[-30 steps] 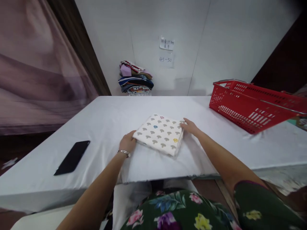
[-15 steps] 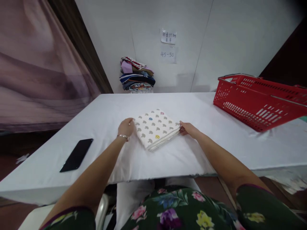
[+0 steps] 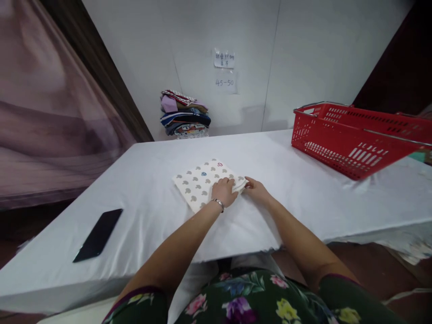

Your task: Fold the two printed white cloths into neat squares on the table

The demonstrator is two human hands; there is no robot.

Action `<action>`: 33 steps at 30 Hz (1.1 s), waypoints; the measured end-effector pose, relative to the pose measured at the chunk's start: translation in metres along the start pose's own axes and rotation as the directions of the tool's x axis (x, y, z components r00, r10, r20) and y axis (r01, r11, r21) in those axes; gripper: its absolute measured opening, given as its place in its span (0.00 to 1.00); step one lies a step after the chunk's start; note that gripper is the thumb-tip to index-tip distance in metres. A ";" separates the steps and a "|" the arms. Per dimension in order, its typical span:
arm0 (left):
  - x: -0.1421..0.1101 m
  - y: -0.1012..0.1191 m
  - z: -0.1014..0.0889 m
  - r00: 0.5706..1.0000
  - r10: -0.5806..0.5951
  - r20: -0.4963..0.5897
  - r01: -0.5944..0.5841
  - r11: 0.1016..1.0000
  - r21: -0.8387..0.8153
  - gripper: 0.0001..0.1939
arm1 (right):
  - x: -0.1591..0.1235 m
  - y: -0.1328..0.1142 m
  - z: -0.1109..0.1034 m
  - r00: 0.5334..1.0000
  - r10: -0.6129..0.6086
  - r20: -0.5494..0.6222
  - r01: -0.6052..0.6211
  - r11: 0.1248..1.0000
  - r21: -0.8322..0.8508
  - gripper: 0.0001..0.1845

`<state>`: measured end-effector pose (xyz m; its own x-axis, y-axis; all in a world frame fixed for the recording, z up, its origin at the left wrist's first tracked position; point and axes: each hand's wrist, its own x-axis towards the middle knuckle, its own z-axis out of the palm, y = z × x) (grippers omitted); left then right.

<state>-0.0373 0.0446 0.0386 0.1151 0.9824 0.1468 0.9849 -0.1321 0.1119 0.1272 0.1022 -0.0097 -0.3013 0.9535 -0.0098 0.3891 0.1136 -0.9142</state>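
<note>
A folded white cloth [image 3: 197,182] printed with grey mushrooms and a few coloured ones lies on the white-covered table in front of me. My left hand [image 3: 224,191] rests palm down on its near right part, the thumb apart from the fingers, covering some of the print. At the right corner my right hand [image 3: 256,190] pinches the cloth's layered edge between thumb and fingers, slightly lifted. Both hands are close together.
A black phone [image 3: 98,235] lies on the table [image 3: 148,180] at left. Against the wall stands a stack of folded fabrics [image 3: 185,118], left of two paper signs [image 3: 225,72]. A red basket [image 3: 347,146] stands at the right. A pinkish curtain [image 3: 50,112] hangs at far left.
The cloth has been turned on the table. My left hand has left its left edge and moved right onto its top, near my right hand, which stays at the right corner.
</note>
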 end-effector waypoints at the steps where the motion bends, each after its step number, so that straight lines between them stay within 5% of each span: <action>1: 0.001 0.000 0.000 1.000 -0.008 0.010 0.008 1.000 0.015 0.19 | -0.001 0.000 0.003 1.000 -0.026 -0.010 0.026 0.997 -0.073 0.34; 8: -0.002 -0.002 -0.008 0.997 0.007 0.071 -0.010 0.999 0.046 0.14 | -0.003 -0.014 0.008 0.991 -0.132 0.009 0.123 0.898 -0.421 0.26; 19: -0.009 0.006 -0.003 0.991 0.102 0.082 -0.112 0.986 0.122 0.13 | -0.001 -0.007 0.001 0.998 -0.060 -0.008 0.054 0.947 -0.316 0.29; 24: -0.013 0.007 -0.001 0.992 0.119 0.037 -0.123 0.983 0.134 0.17 | 0.002 0.000 0.001 0.996 -0.085 0.005 0.085 0.989 -0.121 0.28; 28: -0.012 0.006 -0.003 0.996 0.078 0.043 -0.082 0.992 0.096 0.13 | 0.021 -0.002 -0.003 0.999 0.017 -0.047 -0.019 0.999 -0.039 0.21; 33: -0.006 0.008 -0.005 0.999 0.013 0.042 -0.016 0.998 0.063 0.17 | 0.053 -0.013 -0.004 0.997 0.065 0.029 -0.063 0.996 -0.057 0.12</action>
<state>-0.0303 0.0372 0.0438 0.1333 0.9853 0.1071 0.9892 -0.1389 0.0471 0.1097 0.1520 0.0031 -0.3008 0.9503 -0.0810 0.4564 0.0688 -0.8871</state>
